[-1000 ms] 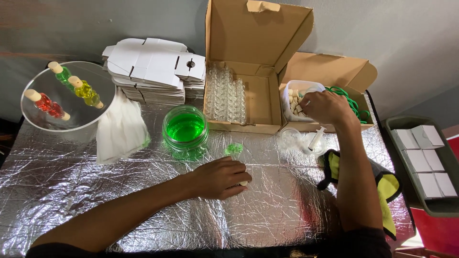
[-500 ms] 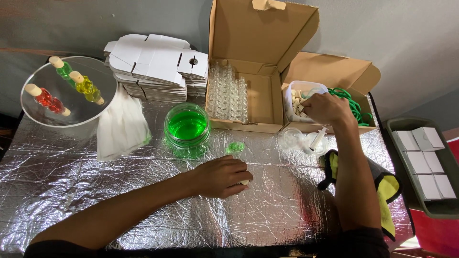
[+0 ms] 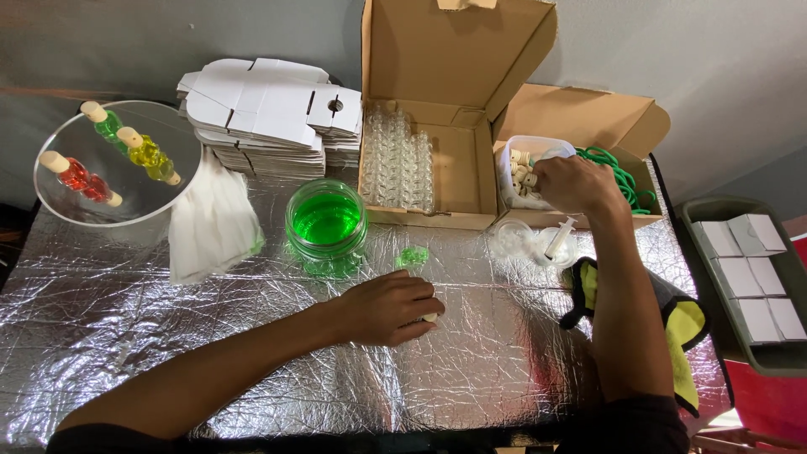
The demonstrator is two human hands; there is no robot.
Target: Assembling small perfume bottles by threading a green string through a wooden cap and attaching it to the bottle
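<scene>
My left hand (image 3: 388, 308) rests on the foil-covered table (image 3: 210, 336), fingers curled over a small pale object whose tip shows at the fingertips. Just beyond it lies a small green-filled bottle (image 3: 412, 256). My right hand (image 3: 576, 185) reaches into a white tub of small corks (image 3: 519, 172) inside the right cardboard box (image 3: 588, 118); its fingers are closed among the corks. A glass jar of green liquid (image 3: 326, 220) stands behind my left hand. A syringe (image 3: 559, 238) rests in a clear dish below my right hand.
An open cardboard box (image 3: 420, 160) holds rows of empty glass bottles. Flat white cartons (image 3: 269, 113) are stacked at the back left. A round clear plate (image 3: 118, 164) carries three coloured corked bottles. White cloth (image 3: 212, 223), a black-and-yellow cloth (image 3: 681, 324) and a grey tray of white boxes (image 3: 752, 277) lie around.
Almost nothing differs. My right hand stays in the cork tub, shifting slightly; my left hand keeps still on the foil.
</scene>
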